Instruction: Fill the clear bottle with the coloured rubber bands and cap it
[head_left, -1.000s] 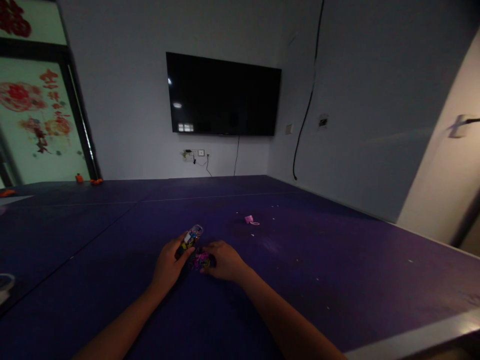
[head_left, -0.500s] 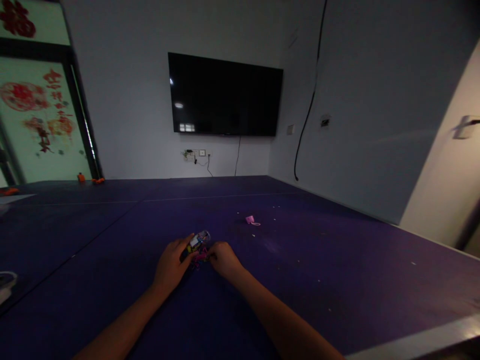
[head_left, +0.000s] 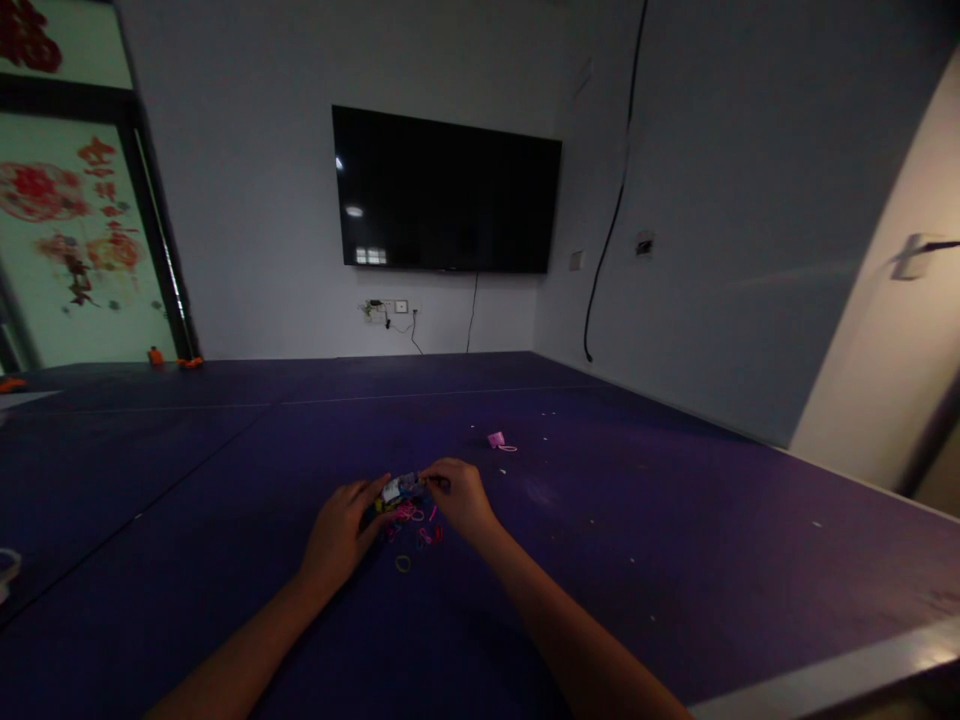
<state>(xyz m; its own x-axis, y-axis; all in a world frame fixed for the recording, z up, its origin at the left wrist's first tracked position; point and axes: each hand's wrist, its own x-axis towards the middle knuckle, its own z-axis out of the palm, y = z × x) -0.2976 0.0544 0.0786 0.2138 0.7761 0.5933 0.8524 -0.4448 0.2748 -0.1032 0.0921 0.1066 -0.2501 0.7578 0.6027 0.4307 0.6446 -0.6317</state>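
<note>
My left hand (head_left: 341, 525) is wrapped round a small clear plastic bottle (head_left: 393, 489) with a white label, lying tilted on the purple tabletop (head_left: 315, 640). Colourful bits show through its wall. At its mouth, my right hand (head_left: 459, 495) is closed in a pinch on dark hair ties (head_left: 439, 482). Just below both hands lie several loose small elastic hair ties (head_left: 410, 512) in pink, red and blue. A single yellow-green one (head_left: 403, 564) lies nearer to me. The right fingertips partly cover the bottle's open end.
Beyond my right hand lies a pink cap (head_left: 496, 440) with a loop on it. White specks are scattered over the table. Orange objects (head_left: 190, 363) stand at the far left edge, and a white item (head_left: 7, 570) is at the left. A television (head_left: 450, 190) hangs on the wall.
My right hand has moved up and away from me to the bottle's mouth. More loose hair ties now show on the table, including the yellow-green one. The left hand stays on the bottle.
</note>
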